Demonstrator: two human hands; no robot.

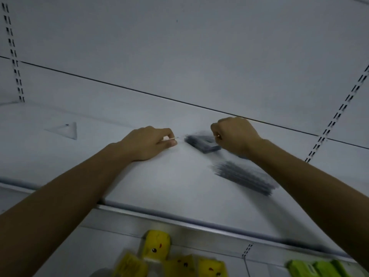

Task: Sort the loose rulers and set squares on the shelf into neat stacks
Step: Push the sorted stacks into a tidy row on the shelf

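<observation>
On the white shelf [99, 156] my left hand [148, 143] pinches one end of a thin clear ruler between thumb and fingers. My right hand [235, 135] has its fingers curled and pinches what looks like the other end; the ruler itself is barely visible between the hands. A dark, blurred stack of set squares [201, 143] lies between my hands, under the ruler's line. A second dark stack of rulers [243, 177] lies nearer the shelf's front, below my right wrist. One clear set square [66, 130] lies alone at the far left.
The shelf's back panel [179, 56] has slotted uprights at left and right. A metal front lip [179, 218] edges the shelf. On the shelf below sit yellow plush-like items [157, 245] and green packages [315, 267].
</observation>
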